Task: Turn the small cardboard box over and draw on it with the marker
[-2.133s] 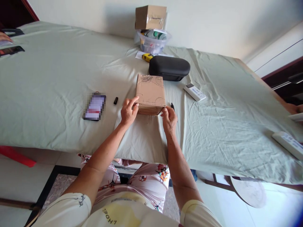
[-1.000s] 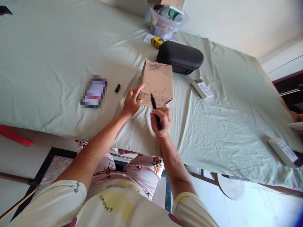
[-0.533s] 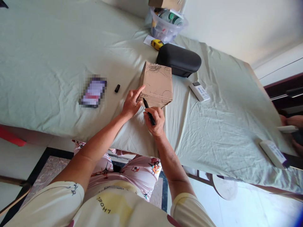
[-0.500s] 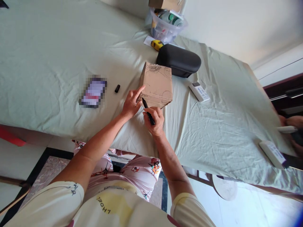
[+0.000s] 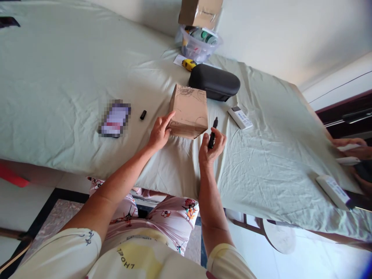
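Observation:
A small cardboard box (image 5: 190, 110) with black scribbles on its top and front edge rests on the cloth-covered table. At its left front corner, my left hand (image 5: 159, 131) grips the box, index finger on top and thumb by the front side. My right hand (image 5: 212, 147) is closed around an uncapped black marker (image 5: 213, 135), just right of the box and apart from it, with the tip pointing up and away from me. The marker's black cap (image 5: 143, 115) lies on the cloth left of the box.
Behind the box sit a black hard case (image 5: 215, 81), a yellow tape measure (image 5: 189, 64) and a plastic basket (image 5: 200, 44) of bottles under another carton (image 5: 200, 13). A white box (image 5: 240, 117) lies right, a blurred phone (image 5: 114, 119) left. Another person's hands (image 5: 353, 149) show far right.
My right hand has moved the marker from the box's left front corner to its right side, off the cardboard. My left hand stays on the box. The view has shifted slightly.

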### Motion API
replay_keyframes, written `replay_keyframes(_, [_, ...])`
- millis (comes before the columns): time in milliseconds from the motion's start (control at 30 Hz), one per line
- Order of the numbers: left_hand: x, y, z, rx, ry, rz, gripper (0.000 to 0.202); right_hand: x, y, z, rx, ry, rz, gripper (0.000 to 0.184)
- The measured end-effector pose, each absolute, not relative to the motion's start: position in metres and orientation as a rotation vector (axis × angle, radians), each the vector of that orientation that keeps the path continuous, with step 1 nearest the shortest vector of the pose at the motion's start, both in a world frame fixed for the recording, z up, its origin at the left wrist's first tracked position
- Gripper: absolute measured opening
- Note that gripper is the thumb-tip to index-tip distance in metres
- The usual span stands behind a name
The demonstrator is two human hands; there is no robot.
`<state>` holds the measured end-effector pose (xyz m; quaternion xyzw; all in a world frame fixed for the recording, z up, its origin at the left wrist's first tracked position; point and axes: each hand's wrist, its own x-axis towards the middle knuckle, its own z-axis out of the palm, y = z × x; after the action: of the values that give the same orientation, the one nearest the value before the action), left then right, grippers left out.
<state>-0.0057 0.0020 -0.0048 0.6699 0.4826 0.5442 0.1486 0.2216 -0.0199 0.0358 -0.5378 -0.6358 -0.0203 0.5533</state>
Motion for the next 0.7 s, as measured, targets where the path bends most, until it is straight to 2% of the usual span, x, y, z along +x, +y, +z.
replay_keyframes(200, [-0.008, 0.004, -0.009, 1.840, 1.466, 1.612, 0.069, 0.254, 0.006, 0.007, -1.812, -1.507, 0.037, 0.041])
replay_keyframes(367, [-0.016, 0.003, -0.008, 1.766, 1.554, 1.704, 0.076, 0.252, 0.004, 0.004, -1.994, -1.584, 0.067, 0.043])
replay_keyframes(567, [-0.044, -0.010, 0.021, 1.631, 1.811, 1.755, 0.063, 0.248, -0.001, 0.020, -2.101, -1.586, 0.137, 0.049])
replay_keyframes(700, [-0.097, -0.031, 0.038, 1.549, 2.070, 1.635, 0.050, 0.251, 0.001, 0.021, -2.036, -1.493, 0.138, 0.047])
